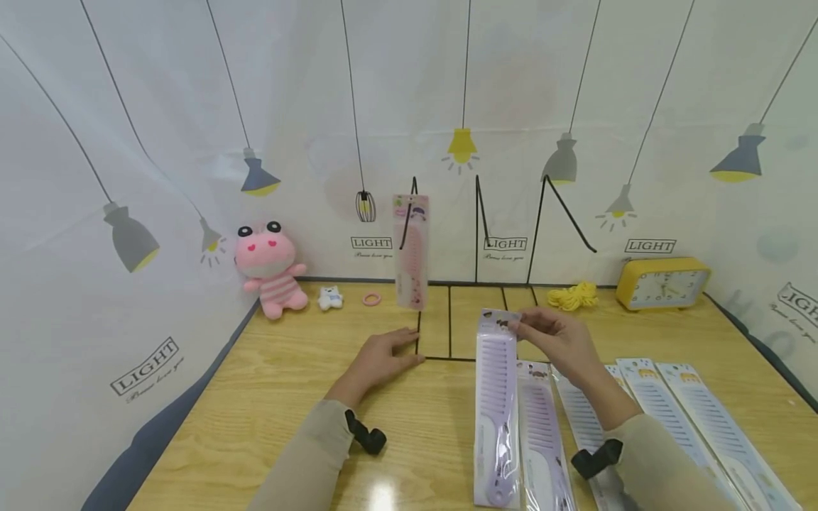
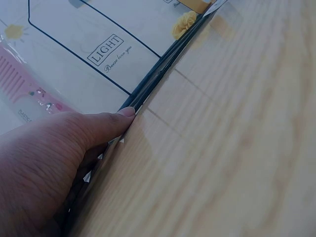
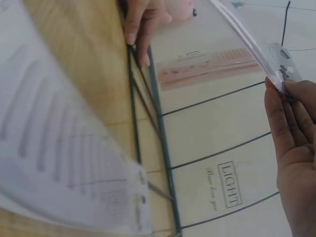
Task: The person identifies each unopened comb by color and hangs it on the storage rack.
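My right hand (image 1: 565, 344) pinches the top corner of a clear pack holding a purple comb (image 1: 497, 397), which is lifted upright. In the right wrist view the thumb and forefinger grip the pack's printed top. My left hand (image 1: 383, 358) rests at the left side of the black wire rack (image 1: 450, 323), its fingers and thumb touching the base wire. A pink packaged comb (image 1: 411, 262) hangs on the rack's left hook. The middle hook (image 1: 482, 213) and right hook (image 1: 569, 213) carry nothing. Another packaged purple comb (image 1: 543, 433) lies just right of the lifted one.
Several blue packaged combs (image 1: 671, 426) lie at the right. A yellow clock (image 1: 663, 284) and yellow cord bundle (image 1: 573, 297) stand at the back right. At the back left are a pink plush toy (image 1: 270, 273), a small white bear (image 1: 330, 298) and a pink ring (image 1: 371, 299).
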`<action>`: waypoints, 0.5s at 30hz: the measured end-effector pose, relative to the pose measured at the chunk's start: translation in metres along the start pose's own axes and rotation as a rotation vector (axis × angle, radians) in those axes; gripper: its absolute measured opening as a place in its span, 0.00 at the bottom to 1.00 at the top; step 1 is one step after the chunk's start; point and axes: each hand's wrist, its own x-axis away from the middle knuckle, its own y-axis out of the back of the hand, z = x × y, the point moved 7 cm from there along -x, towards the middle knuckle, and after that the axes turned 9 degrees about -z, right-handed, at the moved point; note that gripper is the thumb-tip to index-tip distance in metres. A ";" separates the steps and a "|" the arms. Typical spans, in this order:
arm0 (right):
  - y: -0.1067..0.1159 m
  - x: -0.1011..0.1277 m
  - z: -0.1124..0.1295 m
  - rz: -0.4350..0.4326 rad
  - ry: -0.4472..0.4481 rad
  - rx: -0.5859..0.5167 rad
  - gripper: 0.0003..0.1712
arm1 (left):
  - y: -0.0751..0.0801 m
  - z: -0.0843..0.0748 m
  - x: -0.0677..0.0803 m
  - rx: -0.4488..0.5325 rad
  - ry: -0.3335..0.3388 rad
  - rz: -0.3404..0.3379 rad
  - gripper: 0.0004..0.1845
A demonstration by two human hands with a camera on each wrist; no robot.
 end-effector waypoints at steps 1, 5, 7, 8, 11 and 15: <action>0.001 -0.001 0.004 -0.007 0.022 -0.008 0.13 | 0.000 0.000 0.000 0.001 0.000 -0.001 0.31; 0.004 -0.005 0.016 -0.017 0.085 -0.015 0.11 | 0.000 0.001 0.000 0.009 0.001 -0.001 0.31; 0.005 -0.006 0.019 -0.022 0.105 -0.018 0.09 | 0.000 0.001 0.000 0.011 0.002 -0.002 0.31; 0.005 -0.007 0.020 -0.024 0.110 -0.019 0.09 | 0.000 0.001 0.000 0.010 0.001 -0.001 0.31; 0.005 -0.007 0.024 -0.030 0.124 -0.032 0.08 | -0.001 0.002 0.000 0.009 -0.005 -0.004 0.31; 0.005 -0.008 0.028 -0.033 0.131 -0.035 0.08 | -0.001 0.002 -0.001 0.010 -0.006 -0.006 0.31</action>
